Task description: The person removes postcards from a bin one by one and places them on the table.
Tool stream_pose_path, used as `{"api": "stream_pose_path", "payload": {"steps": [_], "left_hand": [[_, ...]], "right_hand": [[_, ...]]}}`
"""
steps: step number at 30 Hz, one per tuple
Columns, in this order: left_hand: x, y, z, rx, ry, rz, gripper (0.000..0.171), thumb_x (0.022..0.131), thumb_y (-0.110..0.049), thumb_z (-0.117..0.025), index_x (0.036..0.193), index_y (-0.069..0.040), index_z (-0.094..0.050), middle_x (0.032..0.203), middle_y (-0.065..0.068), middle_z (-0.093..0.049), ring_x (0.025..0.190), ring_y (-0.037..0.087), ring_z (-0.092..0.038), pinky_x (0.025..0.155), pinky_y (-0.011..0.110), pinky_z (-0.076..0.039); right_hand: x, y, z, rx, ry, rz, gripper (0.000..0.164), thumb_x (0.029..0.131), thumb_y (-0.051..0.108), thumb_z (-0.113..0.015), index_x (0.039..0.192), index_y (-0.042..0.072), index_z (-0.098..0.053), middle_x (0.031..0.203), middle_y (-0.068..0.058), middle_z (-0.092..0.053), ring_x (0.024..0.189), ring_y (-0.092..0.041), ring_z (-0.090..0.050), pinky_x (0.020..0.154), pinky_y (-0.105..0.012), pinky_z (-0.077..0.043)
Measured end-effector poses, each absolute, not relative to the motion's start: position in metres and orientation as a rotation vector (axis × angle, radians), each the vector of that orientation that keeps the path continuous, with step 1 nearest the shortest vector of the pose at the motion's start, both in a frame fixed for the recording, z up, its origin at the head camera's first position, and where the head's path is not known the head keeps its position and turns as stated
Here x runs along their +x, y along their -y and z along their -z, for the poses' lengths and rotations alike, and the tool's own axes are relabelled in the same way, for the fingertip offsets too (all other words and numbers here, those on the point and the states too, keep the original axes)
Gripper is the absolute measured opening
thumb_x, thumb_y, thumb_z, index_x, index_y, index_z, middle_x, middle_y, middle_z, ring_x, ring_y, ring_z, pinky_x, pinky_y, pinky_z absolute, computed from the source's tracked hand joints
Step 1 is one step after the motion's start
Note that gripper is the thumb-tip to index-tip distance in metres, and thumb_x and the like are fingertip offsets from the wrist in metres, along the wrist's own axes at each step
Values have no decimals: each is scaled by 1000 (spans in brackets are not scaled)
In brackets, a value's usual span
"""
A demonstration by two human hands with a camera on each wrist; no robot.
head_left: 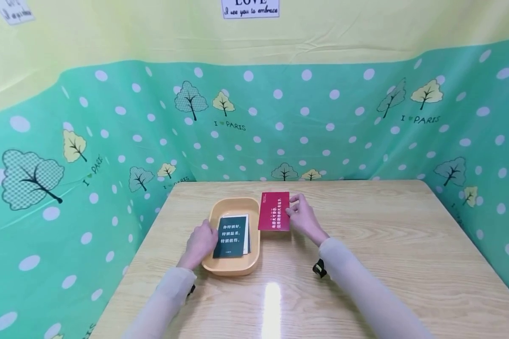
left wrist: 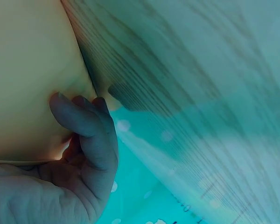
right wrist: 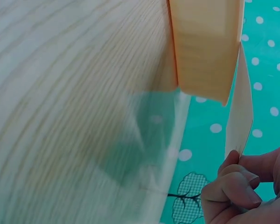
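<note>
My left hand (head_left: 201, 242) grips the left rim of a shallow peach plastic basin (head_left: 231, 272); in the left wrist view its bent fingers (left wrist: 79, 116) lie against the basin's wall. Inside the basin, a dark green card (head_left: 230, 245) with white writing lies on top of a pale card (head_left: 247, 235). My right hand (head_left: 303, 217) pinches a red card (head_left: 274, 212) with white writing by its right edge. The card is raised beside the basin's right rim. From the right wrist, the pale underside of that card (right wrist: 240, 109) shows between thumb and fingers.
The basin stands on the left part of a light wooden table (head_left: 386, 245). A green and yellow curtain (head_left: 305, 108) with dots and trees hangs behind the table and along both sides. A bright light reflection (head_left: 272, 306) lies on the near tabletop.
</note>
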State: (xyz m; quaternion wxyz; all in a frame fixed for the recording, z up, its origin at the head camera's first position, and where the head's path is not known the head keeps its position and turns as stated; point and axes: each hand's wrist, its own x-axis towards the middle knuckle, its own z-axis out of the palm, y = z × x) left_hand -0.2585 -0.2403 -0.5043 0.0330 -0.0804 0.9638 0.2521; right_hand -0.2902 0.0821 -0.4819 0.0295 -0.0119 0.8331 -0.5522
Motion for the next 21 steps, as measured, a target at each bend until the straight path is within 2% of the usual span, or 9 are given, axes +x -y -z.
{"api": "stream_pose_path", "payload": {"steps": [11,21], "left_hand": [[-260,241,507,-222,-2990,-780,27,107,-19,-48,118,6,-54,82,16,-61,69,28,-63,56,40,-55],[-259,241,504,-200,-3009,-778,24,106,-17,-49,114,5,-55,80,16,-60,68,29,-63,55,42,-55]], "right_hand": [[-294,-97,495,0,-2613,1656,26,108,6,-55,132,4,-45,101,-16,-66,83,-25,-63,68,-34,-52],[-299,-99,510,9,-2642,1550,29,107,4,-57,134,0,-47,105,-18,-66,94,-30,-66,82,-42,-55]]}}
